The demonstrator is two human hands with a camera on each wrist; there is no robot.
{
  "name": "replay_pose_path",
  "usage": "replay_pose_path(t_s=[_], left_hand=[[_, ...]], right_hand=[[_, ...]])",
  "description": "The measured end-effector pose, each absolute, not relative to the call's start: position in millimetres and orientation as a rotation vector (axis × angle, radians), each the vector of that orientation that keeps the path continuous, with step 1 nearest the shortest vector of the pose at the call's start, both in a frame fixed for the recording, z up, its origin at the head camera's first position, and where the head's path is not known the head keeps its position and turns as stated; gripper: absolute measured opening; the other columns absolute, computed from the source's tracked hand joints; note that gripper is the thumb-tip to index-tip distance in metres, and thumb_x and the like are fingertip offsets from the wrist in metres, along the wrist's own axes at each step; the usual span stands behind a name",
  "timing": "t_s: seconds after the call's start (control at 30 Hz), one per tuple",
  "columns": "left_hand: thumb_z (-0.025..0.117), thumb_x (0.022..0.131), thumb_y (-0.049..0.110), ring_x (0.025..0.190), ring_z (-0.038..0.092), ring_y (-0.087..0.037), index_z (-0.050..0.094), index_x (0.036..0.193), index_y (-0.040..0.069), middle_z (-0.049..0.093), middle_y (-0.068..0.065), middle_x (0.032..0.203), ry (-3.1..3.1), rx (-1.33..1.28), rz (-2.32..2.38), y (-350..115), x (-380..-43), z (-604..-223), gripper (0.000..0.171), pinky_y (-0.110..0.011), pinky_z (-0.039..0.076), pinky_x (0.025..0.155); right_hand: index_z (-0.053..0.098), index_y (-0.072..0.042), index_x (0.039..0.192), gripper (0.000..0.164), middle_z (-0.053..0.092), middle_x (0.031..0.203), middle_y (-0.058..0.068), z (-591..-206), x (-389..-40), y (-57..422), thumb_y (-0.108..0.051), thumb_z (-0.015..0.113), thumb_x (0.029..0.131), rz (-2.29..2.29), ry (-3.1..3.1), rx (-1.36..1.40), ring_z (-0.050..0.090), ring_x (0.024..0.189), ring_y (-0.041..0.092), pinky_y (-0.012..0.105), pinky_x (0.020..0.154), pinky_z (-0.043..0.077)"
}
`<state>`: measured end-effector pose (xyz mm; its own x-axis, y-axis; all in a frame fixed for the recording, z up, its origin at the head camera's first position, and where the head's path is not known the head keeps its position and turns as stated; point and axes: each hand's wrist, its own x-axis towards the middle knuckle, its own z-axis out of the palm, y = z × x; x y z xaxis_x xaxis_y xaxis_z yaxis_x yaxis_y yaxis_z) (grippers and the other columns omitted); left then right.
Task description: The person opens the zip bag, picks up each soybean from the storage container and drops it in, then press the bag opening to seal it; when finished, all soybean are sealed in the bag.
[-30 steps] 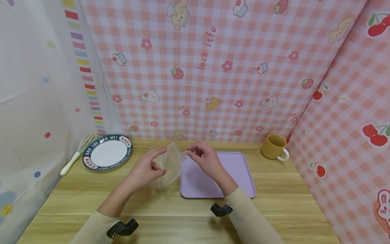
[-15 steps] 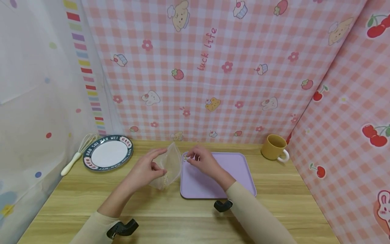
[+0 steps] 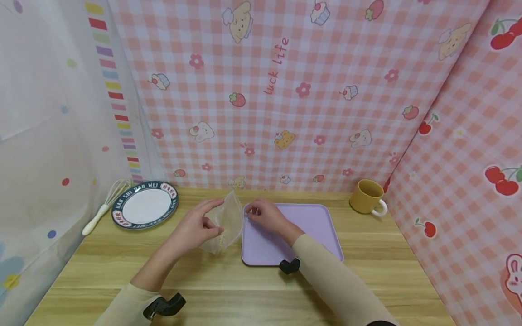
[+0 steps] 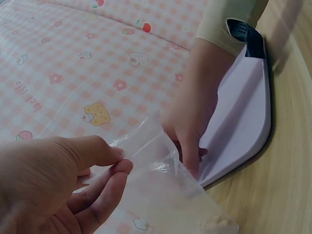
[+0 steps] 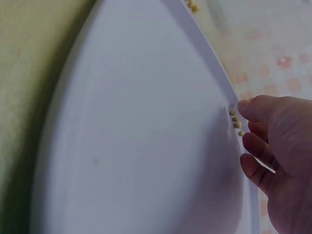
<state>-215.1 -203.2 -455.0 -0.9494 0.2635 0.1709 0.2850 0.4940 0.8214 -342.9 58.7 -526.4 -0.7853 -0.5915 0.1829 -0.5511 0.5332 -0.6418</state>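
My left hand [image 3: 195, 227] pinches a clear plastic zip bag [image 3: 232, 219] between thumb and fingers, holding it up left of the lilac tray [image 3: 277, 246]. Small round yellowish beans [image 5: 195, 9] sit low in the bag, a blurred clump in the left wrist view. At the tray's far left corner is my right hand [image 3: 269, 216], thumb and fingers apart and slightly bent. In the right wrist view, several soybean-like beans [image 5: 237, 125] lie inside the tray rim, right by the fingertips. No bean shows between those fingers.
A white plate with a dark patterned rim [image 3: 142, 206] lies at the back left, beside a whisk [image 3: 99, 213] with a cream handle. At the back right stands a yellow mug [image 3: 364, 197] with a white handle. Pink checked cloth [image 3: 261, 113] hangs behind the wooden table [image 3: 228, 290].
My right hand has moved slightly left and down toward the beans in the tray corner. The left hand and the bag have stayed put.
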Motion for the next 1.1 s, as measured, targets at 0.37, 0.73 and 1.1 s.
replay_pose_path(t_s=[0.37, 0.73, 1.1], left_hand=[[0.085, 0.093, -0.003, 0.079, 0.073, -0.016, 0.051, 0.164, 0.006, 0.045, -0.02, 0.168, -2.702, -0.495, -1.509, -203.3, -215.3, -454.3, 0.079, -0.03, 0.063, 0.066], [0.085, 0.093, -0.004, 0.079, 0.073, -0.016, 0.05, 0.164, 0.004, 0.045, -0.02, 0.168, -2.706, -0.489, -1.51, -203.3, -214.9, -453.9, 0.08, -0.029, 0.063, 0.067], [0.085, 0.093, -0.003, 0.079, 0.073, -0.016, 0.05, 0.165, 0.005, 0.044, -0.02, 0.168, -2.709, -0.491, -1.513, -204.8, -215.5, -455.8, 0.08, -0.03, 0.063, 0.065]], right_hand=[[0.081, -0.009, 0.109, 0.012, 0.066, 0.1, 0.002, -532.0, -345.6, 56.2, -0.002, 0.081, 0.099, -1.051, 2.722, -0.966, 0.062, 0.091, 0.014, 0.03, 0.081, 0.056], [0.08, -0.01, 0.101, 0.006, 0.066, 0.098, 0.0, -536.3, -345.8, 52.9, -0.005, 0.081, 0.1, -1.079, 2.727, -0.915, 0.061, 0.09, 0.013, 0.031, 0.082, 0.055], [0.082, -0.009, 0.098, 0.006, 0.068, 0.097, 0.0, -538.7, -347.0, 54.4, -0.005, 0.08, 0.101, -1.134, 2.697, -0.888, 0.06, 0.09, 0.011, 0.029, 0.083, 0.055]])
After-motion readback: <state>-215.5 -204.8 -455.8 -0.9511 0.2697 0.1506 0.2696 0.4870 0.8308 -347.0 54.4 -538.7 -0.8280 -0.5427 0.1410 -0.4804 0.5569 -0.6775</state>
